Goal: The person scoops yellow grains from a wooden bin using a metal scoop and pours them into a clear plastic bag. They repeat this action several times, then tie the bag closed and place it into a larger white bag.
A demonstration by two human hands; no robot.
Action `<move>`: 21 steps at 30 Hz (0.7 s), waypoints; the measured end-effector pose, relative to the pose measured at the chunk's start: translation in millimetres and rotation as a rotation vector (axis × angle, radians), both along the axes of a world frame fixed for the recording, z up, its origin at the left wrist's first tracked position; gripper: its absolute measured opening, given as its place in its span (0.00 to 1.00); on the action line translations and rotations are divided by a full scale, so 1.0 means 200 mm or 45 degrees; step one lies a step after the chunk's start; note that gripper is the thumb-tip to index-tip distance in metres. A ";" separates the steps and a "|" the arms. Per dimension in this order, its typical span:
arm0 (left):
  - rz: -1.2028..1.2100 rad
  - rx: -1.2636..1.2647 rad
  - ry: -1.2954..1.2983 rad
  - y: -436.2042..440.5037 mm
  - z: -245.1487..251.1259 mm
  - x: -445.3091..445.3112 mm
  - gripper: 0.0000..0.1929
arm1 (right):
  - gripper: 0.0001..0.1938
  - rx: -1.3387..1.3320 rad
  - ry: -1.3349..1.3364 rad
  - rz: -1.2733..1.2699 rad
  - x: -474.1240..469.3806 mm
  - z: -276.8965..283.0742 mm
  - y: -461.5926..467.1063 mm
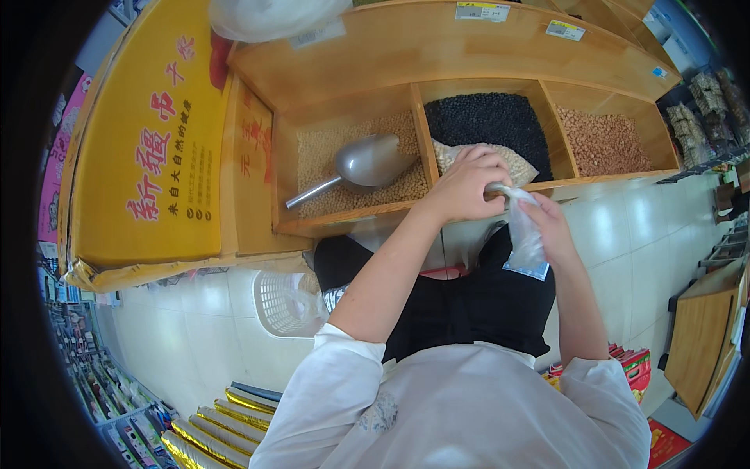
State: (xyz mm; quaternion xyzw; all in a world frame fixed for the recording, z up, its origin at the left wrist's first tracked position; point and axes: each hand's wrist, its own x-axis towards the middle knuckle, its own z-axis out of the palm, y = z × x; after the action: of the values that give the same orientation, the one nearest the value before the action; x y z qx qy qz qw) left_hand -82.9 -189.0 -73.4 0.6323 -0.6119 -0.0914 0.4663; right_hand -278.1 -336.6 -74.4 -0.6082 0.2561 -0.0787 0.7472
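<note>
A clear plastic bag of pale soybeans [515, 165] rests on the black beans [486, 120] in the middle compartment of a wooden bin. My left hand [473, 183] lies over the filled part, its thumb and fingers closed around the twisted neck. From there the loose upper end of the bag [525, 237] hangs down over the bin's front edge, and my right hand [552, 227] pinches it from the right. In the left compartment, a metal scoop [368, 161] lies on more soybeans [404, 190], its handle pointing to the front left.
Reddish peanuts [606, 140] fill the right compartment. A yellow display panel [146, 146] with printed writing stands at the left. On the floor below is a white plastic basket [275, 322] with bags inside. A wooden cabinet [703, 334] stands at the right. Gold-wrapped packages [217, 431] lie behind me.
</note>
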 end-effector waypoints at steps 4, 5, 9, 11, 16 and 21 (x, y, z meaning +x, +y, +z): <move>-0.008 -0.013 -0.004 -0.01 0.02 -0.02 0.06 | 0.18 1.511 -0.184 0.109 -0.04 -0.16 0.02; -0.004 0.017 -0.007 -0.01 0.01 -0.02 0.06 | 0.19 1.436 -0.186 0.133 -0.05 -0.17 0.03; -0.002 -0.098 0.042 -0.03 -0.02 0.01 0.03 | 0.23 1.119 -0.123 0.048 -0.07 -0.13 0.11; 0.020 -0.146 0.082 -0.04 -0.05 0.02 0.02 | 0.30 0.577 0.015 -0.001 -0.10 -0.07 0.17; 0.105 -0.082 -0.127 -0.07 -0.08 0.02 0.04 | 0.18 0.166 0.078 0.400 -0.10 0.16 0.34; 0.118 -0.045 -0.144 -0.07 -0.09 0.01 0.08 | 0.22 -1.732 -0.515 0.596 0.09 0.38 0.26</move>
State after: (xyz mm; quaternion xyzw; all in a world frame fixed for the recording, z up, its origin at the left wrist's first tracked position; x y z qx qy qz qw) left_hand -81.7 -202.9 -91.7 0.6557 -0.6088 -0.0230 0.4460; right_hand -260.3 -283.8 2.0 -0.9485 -0.1277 -0.1688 0.2357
